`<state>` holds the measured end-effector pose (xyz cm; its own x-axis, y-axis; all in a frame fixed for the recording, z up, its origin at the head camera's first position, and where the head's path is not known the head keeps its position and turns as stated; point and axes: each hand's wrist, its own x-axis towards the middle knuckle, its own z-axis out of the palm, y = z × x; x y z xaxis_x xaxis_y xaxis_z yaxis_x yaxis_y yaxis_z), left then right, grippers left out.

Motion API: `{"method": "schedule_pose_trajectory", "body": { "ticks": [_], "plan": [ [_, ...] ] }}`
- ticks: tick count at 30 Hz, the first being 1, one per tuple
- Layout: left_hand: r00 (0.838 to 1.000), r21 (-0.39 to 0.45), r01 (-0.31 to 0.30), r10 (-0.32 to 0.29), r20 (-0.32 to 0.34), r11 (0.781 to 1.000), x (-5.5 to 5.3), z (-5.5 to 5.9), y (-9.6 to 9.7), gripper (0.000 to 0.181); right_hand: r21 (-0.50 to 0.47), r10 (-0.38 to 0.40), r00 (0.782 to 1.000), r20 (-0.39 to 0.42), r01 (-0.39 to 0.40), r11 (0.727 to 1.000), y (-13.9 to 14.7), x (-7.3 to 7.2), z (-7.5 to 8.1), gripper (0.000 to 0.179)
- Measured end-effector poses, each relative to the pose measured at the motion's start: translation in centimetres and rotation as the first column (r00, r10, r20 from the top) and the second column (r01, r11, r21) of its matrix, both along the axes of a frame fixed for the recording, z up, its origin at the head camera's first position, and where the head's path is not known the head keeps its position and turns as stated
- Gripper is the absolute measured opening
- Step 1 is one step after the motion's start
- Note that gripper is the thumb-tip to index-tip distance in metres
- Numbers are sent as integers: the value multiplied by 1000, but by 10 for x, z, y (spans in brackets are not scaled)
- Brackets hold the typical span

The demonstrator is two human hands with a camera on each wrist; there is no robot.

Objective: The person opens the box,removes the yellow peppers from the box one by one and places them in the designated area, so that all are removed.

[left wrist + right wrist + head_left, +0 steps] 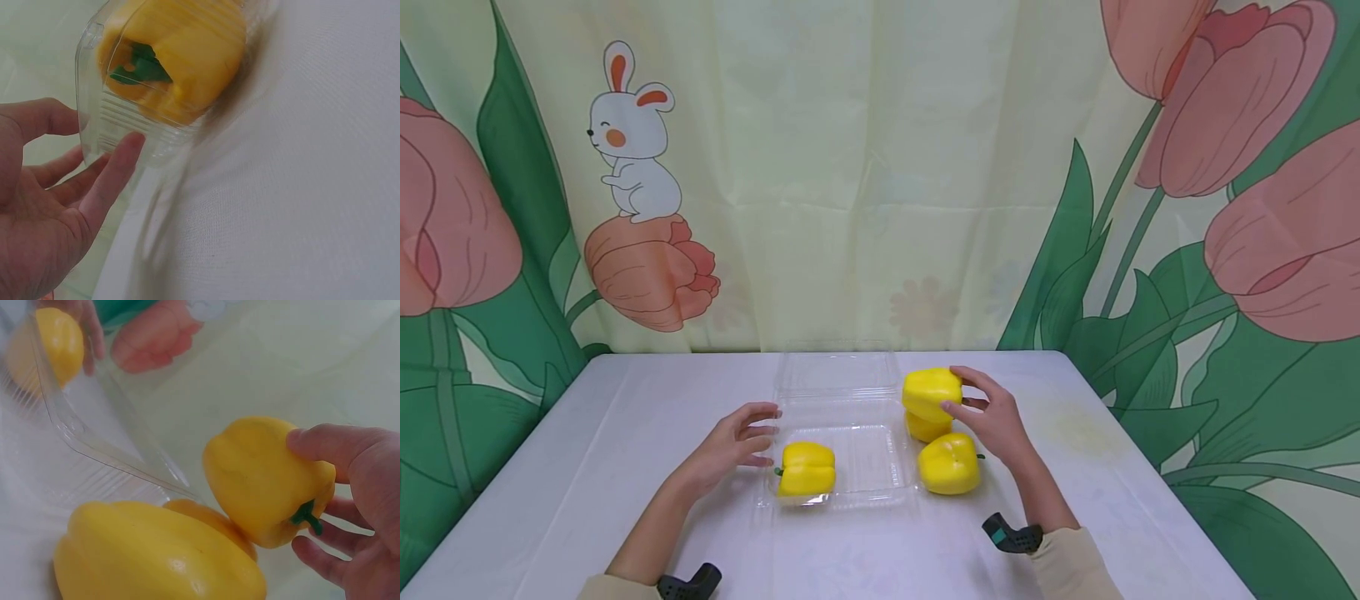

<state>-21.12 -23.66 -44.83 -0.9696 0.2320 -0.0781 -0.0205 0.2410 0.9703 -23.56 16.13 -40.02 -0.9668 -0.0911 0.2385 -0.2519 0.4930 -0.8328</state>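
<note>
A clear plastic clamshell box (857, 497) stands with its lid (838, 372) laid back. One yellow bell pepper (807, 468) lies in the box's left end, stem toward the left. My left hand (722, 450) is at the box's left wall, its fingers touching the rim, as the left wrist view (56, 212) shows. My right hand (996, 417) grips a second yellow bell pepper (262, 481) between thumb and fingers, lifted above the table right of the box. Beneath it sits another pepper (927, 427), partly hidden, and a further one (950, 464) lies nearer me.
A white cloth covers the table (865, 558). Behind it hangs a curtain (865, 183) printed with tulips and a rabbit. Black bands with small devices are worn on both wrists, including a wrist camera (1011, 533) on the right.
</note>
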Motion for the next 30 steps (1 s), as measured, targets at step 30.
{"method": "schedule_pose_trajectory", "body": {
  "ticks": [30],
  "plan": [
    [1000, 16, 15, -14, -19, 1000, 2, 3, 0, 56, 16, -47, 999, -6, 47, 999, 28, 5, -2, 59]
  ]
}}
